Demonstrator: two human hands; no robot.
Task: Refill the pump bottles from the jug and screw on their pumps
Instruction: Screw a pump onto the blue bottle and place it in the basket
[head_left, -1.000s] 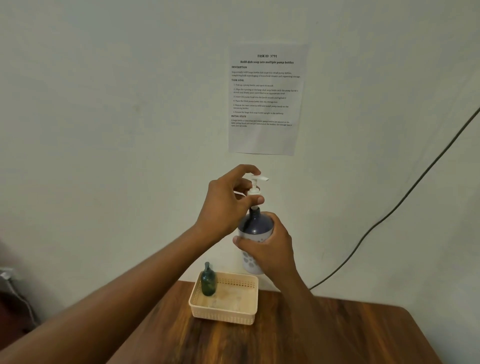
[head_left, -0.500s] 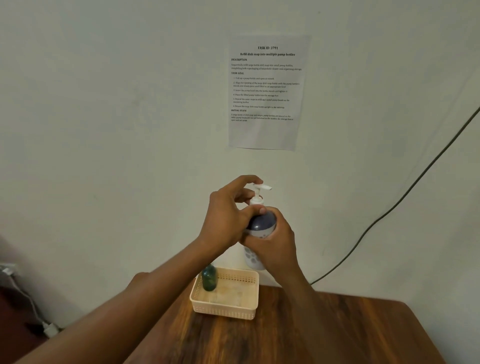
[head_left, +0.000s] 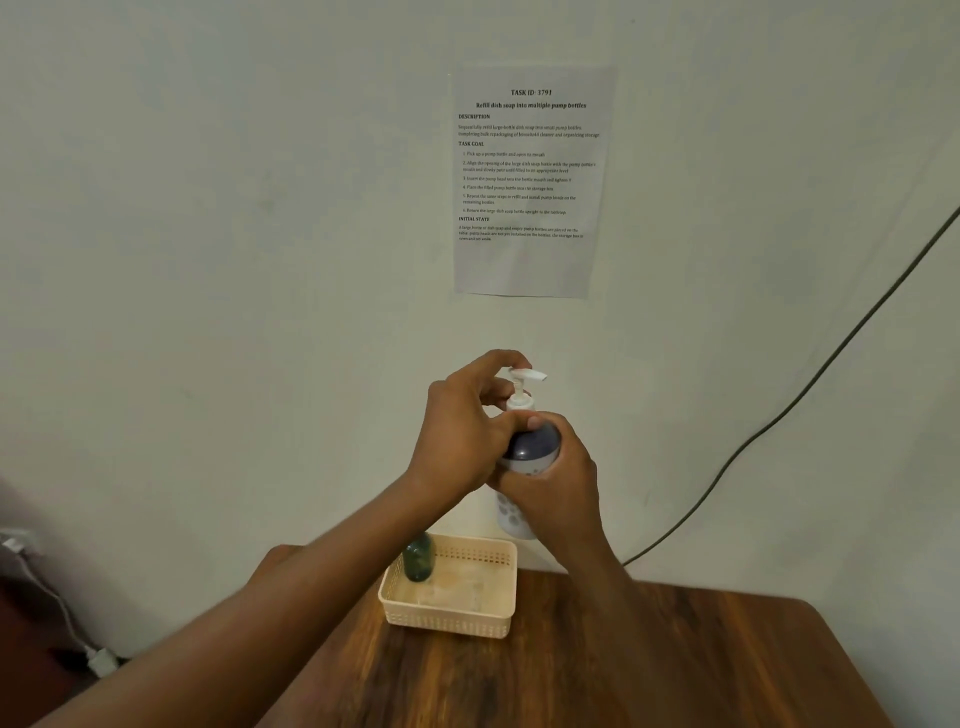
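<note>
A white pump bottle (head_left: 532, 449) with a dark blue shoulder is held up in the air in front of the wall. My right hand (head_left: 558, 488) wraps around its body. My left hand (head_left: 462, 431) pinches the collar of the white pump (head_left: 521, 392) on top, whose nozzle points right. Below, a cream plastic basket (head_left: 452, 616) stands on the wooden table (head_left: 623, 670) by the wall. A small dark green bottle (head_left: 418, 558) stands in the basket's far left corner, partly hidden by my left forearm. No jug is in view.
A printed task sheet (head_left: 530, 182) is stuck to the wall above the hands. A dark cable (head_left: 810, 384) runs diagonally down the wall on the right. A white cord and plug (head_left: 101, 660) lie on the floor at the left.
The bottle and both hands have sunk a little in the view. My left fingers have shifted around the pump collar, and my right hand has slid higher on the bottle.
</note>
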